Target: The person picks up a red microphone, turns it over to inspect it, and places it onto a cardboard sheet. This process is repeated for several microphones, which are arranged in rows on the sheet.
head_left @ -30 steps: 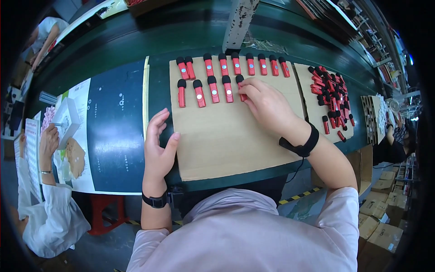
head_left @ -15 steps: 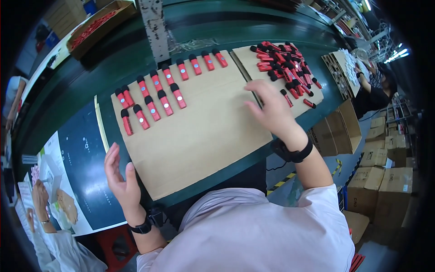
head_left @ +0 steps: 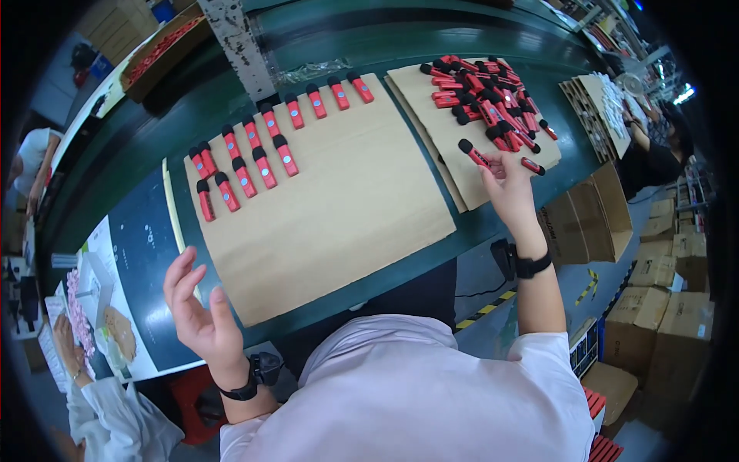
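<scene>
My right hand (head_left: 509,189) is at the front of the right-hand cardboard, fingertips closed on the lower end of a small red microphone (head_left: 472,152) with a black foam head. The microphone's head points up and left. My left hand (head_left: 202,314) hovers by the left edge of the large cardboard sheet (head_left: 339,231), fingers apart, holding nothing. On that sheet, similar red microphones (head_left: 262,167) lie in two slanted rows, most showing a round pale spot. A heap of the same microphones (head_left: 493,100) covers the far part of the right-hand cardboard (head_left: 419,92).
A lone microphone (head_left: 533,165) lies just right of my right hand. The scratched metal post (head_left: 237,46) rises behind the sheet. An open carton (head_left: 589,215) stands beyond the table's right edge. Other people work at left, where a hand (head_left: 68,343) shows, and at far right.
My right hand has moved right, from over the gap between the cardboards to a loose microphone, and closed on it. The microphone has shifted left. My left hand stays near the same place.
</scene>
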